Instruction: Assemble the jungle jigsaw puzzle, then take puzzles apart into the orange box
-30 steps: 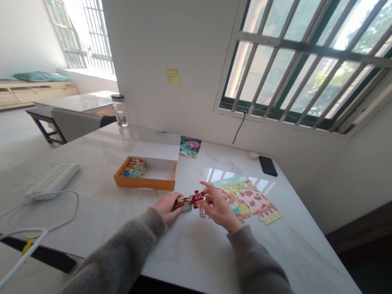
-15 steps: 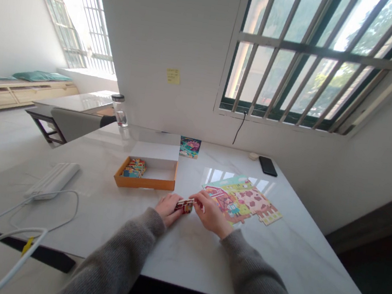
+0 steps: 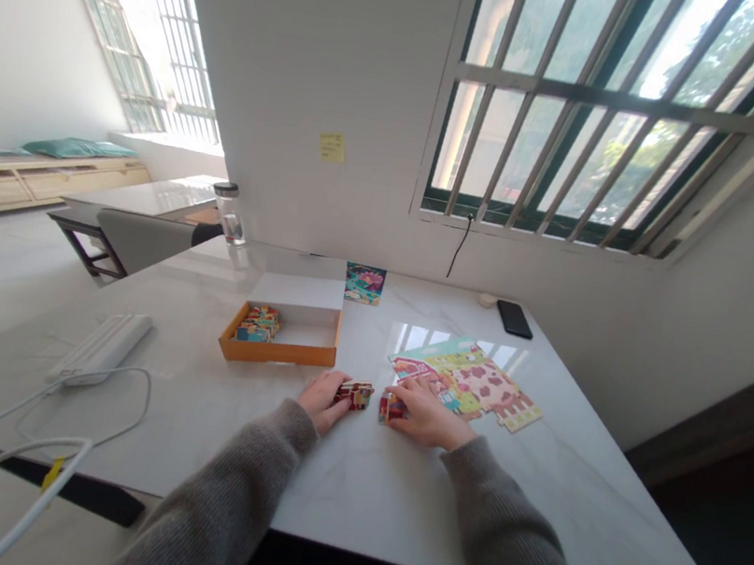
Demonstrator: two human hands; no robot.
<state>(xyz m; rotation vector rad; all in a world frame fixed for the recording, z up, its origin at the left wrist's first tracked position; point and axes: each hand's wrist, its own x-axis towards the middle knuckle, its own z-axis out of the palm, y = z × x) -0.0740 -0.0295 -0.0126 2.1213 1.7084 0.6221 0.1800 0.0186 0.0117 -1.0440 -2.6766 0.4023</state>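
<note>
My left hand (image 3: 324, 399) is closed around a small stack of puzzle pieces (image 3: 355, 396), dark red with light edges, low over the white table. A short gap to the right, my right hand (image 3: 423, 412) has its fingers on another puzzle piece (image 3: 388, 407), red and multicoloured, at the table surface; the fingers cover part of it. Just beyond the right hand lies a partly joined farm puzzle (image 3: 482, 383) with a red barn and a spotted cow pattern. Part of the barn is hidden behind that hand.
An orange box (image 3: 282, 351) holds more puzzle pieces (image 3: 258, 323) at its left end. Farther back are a colourful picture card (image 3: 363, 284), a black phone (image 3: 514, 319) and a clear bottle (image 3: 231, 215). A white power strip (image 3: 105, 346) with cables (image 3: 74, 455) lies on the left.
My right hand has moved right, away from the stack in my left hand, and a puzzle piece now shows under its fingers. My left hand has stayed in place.
</note>
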